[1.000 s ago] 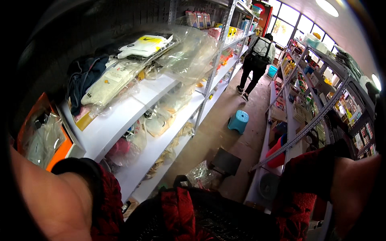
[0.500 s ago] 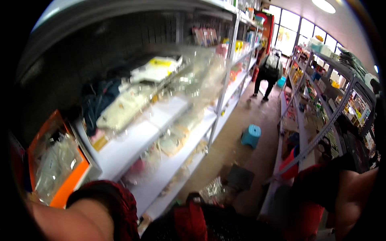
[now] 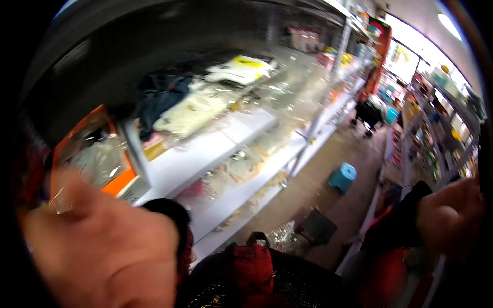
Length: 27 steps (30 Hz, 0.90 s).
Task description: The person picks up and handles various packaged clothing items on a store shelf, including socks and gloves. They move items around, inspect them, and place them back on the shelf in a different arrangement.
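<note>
My left hand (image 3: pixel 110 246) is raised large and blurred at the lower left, in front of an orange-edged open box (image 3: pixel 128 174) holding clear plastic packaging. Its fingers are smeared, so its grip is unclear. At the right edge, my right hand (image 3: pixel 451 213) is lifted with its fingers curled in; whatever may be inside them is hidden. Beside the box, a shelf (image 3: pixel 205 159) bears a cream plastic-wrapped packet (image 3: pixel 192 114), dark blue cloth (image 3: pixel 162 97) and a white packet with yellow (image 3: pixel 241 69). Neither hand visibly touches these goods.
A narrow aisle floor (image 3: pixel 318 154) runs between shelf racks. On it stand a light blue stool (image 3: pixel 342 177) and a dark grey square object (image 3: pixel 317 226), next to crumpled clear plastic (image 3: pixel 281 236). Farther down, a person in dark clothes (image 3: pixel 368 113) is bent low.
Both hands have come up into view, the left one covering part of the box. My view has turned left, shifting the shelves rightward. The far person has gone from standing to bending low.
</note>
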### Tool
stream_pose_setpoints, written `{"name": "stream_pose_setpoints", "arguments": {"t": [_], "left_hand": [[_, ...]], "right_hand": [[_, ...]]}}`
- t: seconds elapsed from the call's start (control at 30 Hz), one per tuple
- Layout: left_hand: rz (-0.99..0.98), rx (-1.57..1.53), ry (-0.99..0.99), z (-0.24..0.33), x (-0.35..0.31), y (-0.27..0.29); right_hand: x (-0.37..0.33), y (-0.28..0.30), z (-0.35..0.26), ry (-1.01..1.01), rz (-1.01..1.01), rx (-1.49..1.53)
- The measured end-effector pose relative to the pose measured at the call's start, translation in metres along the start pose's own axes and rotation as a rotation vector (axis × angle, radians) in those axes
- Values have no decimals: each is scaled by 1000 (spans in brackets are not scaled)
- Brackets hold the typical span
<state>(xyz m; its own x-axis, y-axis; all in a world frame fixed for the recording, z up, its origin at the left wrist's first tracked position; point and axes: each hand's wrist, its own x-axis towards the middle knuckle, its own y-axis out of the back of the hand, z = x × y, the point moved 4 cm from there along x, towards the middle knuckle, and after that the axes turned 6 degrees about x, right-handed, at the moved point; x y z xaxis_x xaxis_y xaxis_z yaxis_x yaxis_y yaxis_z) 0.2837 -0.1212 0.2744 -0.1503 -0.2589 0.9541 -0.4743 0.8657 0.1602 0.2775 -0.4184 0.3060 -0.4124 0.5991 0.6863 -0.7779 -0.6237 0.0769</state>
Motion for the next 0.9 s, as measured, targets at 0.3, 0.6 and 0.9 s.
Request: {"name": "stream_pose_setpoints", "arguments": {"t": [0.3, 0.6, 0.9], "left_hand": [[-391, -66, 836, -3, -180, -72], [-461, 215, 762, -5, -184, -75], [-492, 332, 860, 12, -195, -51]], "right_hand": [[-108, -177, -10, -921, -143, 551], [-43, -308, -38, -637, -167, 748], [44, -436, -79, -511, -600, 792]]}}
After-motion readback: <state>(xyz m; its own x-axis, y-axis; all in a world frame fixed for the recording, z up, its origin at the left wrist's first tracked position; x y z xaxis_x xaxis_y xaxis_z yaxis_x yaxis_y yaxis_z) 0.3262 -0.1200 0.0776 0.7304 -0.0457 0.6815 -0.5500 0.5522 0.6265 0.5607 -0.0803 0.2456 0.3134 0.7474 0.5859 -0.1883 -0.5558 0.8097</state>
